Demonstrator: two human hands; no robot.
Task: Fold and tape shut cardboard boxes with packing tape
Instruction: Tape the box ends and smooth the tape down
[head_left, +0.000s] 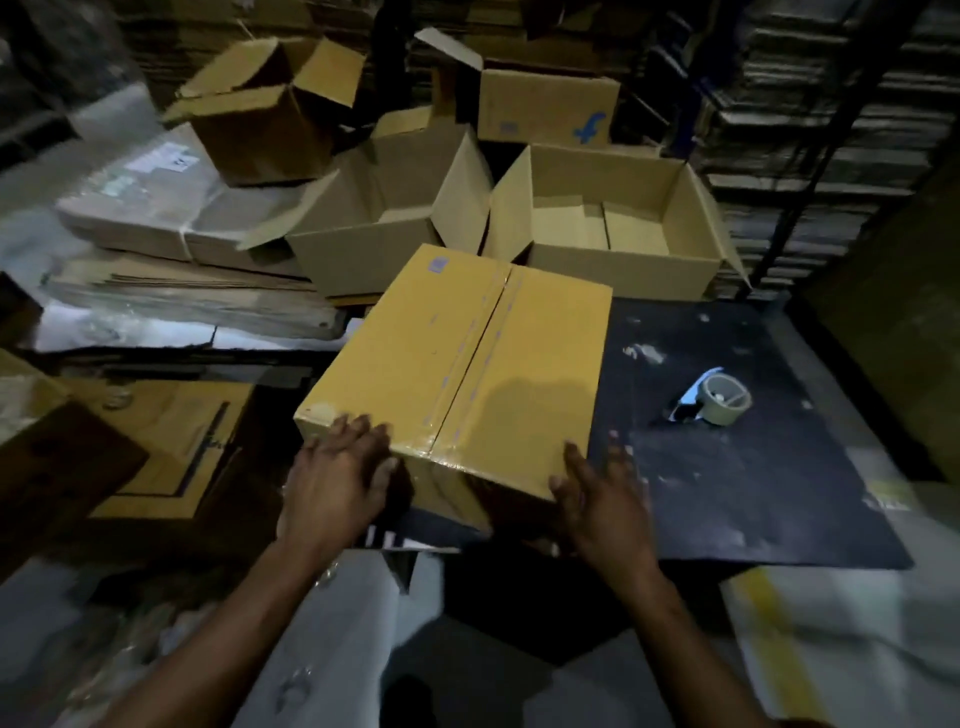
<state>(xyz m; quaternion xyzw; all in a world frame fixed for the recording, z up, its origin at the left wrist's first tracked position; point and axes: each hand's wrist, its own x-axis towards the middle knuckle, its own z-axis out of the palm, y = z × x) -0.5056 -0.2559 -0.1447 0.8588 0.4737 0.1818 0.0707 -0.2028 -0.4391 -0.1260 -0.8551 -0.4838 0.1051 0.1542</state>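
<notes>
Yellow-brown cardboard, glossy with clear tape along the centre seam: one closed box (457, 364) at the middle of the view, resting on a black mat (727, 467), near corner overhanging the mat's edge. Left hand (337, 478) at seven o'clock of the box, palm down, fingers spread flat over the near left corner, fingertips on the top face, nothing gripped. Right hand (602, 499) at five o'clock, fingers extended and slightly apart, pressed against the near right side of the box, not curled round anything. Both forearms bare, reaching in from six o'clock.

One tape roll (724, 399) on the mat at three o'clock, well apart from the box, a loose strip trailing beside it. Two open boxes side by side at twelve o'clock, flaps up: left one (374, 239), right one (618, 228). Two more behind them: a tilted box (265, 114) at eleven o'clock and a box with a blue printed logo (545, 109) at one o'clock. Bundled flat cardboard (156, 228) stacked at ten o'clock.

Dim room, pale floor, dark shelving (831, 130) packed with flat stock at two o'clock.
</notes>
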